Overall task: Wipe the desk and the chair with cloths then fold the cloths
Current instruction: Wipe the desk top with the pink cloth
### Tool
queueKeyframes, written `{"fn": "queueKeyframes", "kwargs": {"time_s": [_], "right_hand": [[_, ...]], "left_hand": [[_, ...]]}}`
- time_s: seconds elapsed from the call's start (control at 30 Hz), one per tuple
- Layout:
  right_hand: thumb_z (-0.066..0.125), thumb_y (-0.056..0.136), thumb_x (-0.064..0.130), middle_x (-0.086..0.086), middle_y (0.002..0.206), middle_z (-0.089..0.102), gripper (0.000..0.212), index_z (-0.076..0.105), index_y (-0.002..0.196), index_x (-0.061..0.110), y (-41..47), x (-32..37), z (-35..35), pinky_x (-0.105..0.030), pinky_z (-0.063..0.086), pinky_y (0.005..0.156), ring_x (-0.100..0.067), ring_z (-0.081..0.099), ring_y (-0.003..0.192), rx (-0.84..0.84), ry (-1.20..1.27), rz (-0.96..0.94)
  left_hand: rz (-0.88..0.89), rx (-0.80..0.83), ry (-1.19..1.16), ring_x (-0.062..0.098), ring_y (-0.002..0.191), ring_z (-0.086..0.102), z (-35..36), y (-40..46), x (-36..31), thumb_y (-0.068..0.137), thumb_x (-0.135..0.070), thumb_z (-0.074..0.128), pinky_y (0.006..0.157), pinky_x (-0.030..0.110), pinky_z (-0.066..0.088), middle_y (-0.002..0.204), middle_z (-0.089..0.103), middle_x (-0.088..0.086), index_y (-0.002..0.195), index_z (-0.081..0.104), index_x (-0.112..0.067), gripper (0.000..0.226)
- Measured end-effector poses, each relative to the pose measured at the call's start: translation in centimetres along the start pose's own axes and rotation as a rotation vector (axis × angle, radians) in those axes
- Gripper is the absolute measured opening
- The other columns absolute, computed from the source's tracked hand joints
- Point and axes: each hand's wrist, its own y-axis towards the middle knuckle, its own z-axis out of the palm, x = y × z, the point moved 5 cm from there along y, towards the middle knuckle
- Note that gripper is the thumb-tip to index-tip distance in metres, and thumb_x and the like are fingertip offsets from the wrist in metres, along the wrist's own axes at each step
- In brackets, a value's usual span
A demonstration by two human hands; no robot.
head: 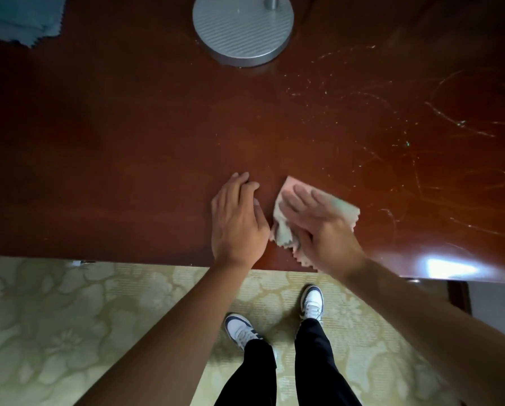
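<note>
- The right hand (pixel 318 227) lies flat with its fingers spread, palm pressed down on a pink cloth (pixel 289 218); it presses rather than grips, with no fingers curled around the fabric.
- The pink cloth is crumpled, with a pale greenish patch and zigzag-cut edges showing past the hand; it lies on the desk (pixel 128 142) close to the desk's near edge.
- The left hand (pixel 236 221) rests open and flat on the bare desk just beside the pink cloth, on its left; the thumb side comes very near the fabric, but I cannot tell whether it touches.
- Both hands sit side by side, close together, near the middle of the desk's near edge.
- The desk is dark reddish-brown wood; pale scratch-like streaks and specks mark its surface to the right of the pink cloth and farther back.
- A round grey metal lamp base (pixel 242 27) stands on the desk well behind the hands, at the far edge of view.
- A blue cloth (pixel 20 19) with zigzag edges lies folded in layers at the desk's far left corner of the view, well apart from the pink cloth.
- Below the desk's near edge, the person's black trousers and white-and-dark sneakers (pixel 241 329) stand on a pale floral-patterned floor (pixel 55 332).
</note>
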Motion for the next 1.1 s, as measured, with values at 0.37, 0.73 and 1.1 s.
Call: {"fn": "queueKeyframes", "kwargs": {"time_s": [0.37, 0.73, 1.1], "right_hand": [[0.064, 0.095, 0.019, 0.003, 0.150, 0.038, 0.048, 0.047, 0.140, 0.017, -0.8, -0.5, -0.8, -0.040, 0.014, 0.124, -0.017, 0.025, 0.148, 0.072, 0.176, 0.014], [0.052, 0.101, 0.019, 0.002, 0.152, 0.037, 0.040, 0.052, 0.140, 0.009, -1.8, 1.4, 0.4, -0.044, 0.020, 0.122, -0.019, 0.025, 0.148, 0.004, 0.096, 0.038], [0.053, 0.096, 0.033, 0.001, 0.151, 0.037, 0.050, 0.044, 0.142, 0.016, -2.1, 2.0, 0.7, -0.045, 0.022, 0.121, -0.018, 0.025, 0.148, 0.071, 0.071, -0.107]], "left_hand": [[0.008, -0.011, -0.001, 0.029, 0.132, 0.049, 0.3, 0.2, 0.4, 0.084, -0.006, 0.050, 0.109, 0.038, 0.034, 0.129, 0.060, 0.011, 0.112, 0.063, -0.008, 0.031], [0.023, -0.009, -0.103, 0.030, 0.128, 0.053, 0.0, 0.1, 0.1, 0.077, -0.012, 0.038, 0.107, 0.040, 0.039, 0.124, 0.062, 0.013, 0.107, 0.064, -0.007, 0.040], [0.021, 0.004, -0.146, 0.030, 0.129, 0.053, -0.1, 0.1, 0.3, 0.080, -0.013, 0.036, 0.107, 0.043, 0.042, 0.122, 0.063, 0.014, 0.107, 0.065, -0.006, 0.040]]}}
